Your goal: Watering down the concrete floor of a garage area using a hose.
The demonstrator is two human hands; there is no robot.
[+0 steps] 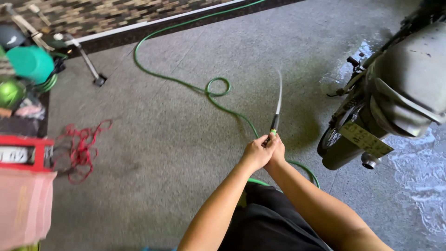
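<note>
Both my hands are wrapped around the end of a green garden hose. My left hand and my right hand sit side by side on its black nozzle. A thin stream of water shoots forward from the nozzle over the grey concrete floor. The hose runs back from my hands, loops once on the floor and curves away to the far left. A grey motor scooter stands to my right, its rear wheel close to my hands.
Wet foamy patches spread on the floor around the scooter. A tangled red cord lies at the left, beside a red crate, a teal bucket and helmets. A metal stand leans at the back left.
</note>
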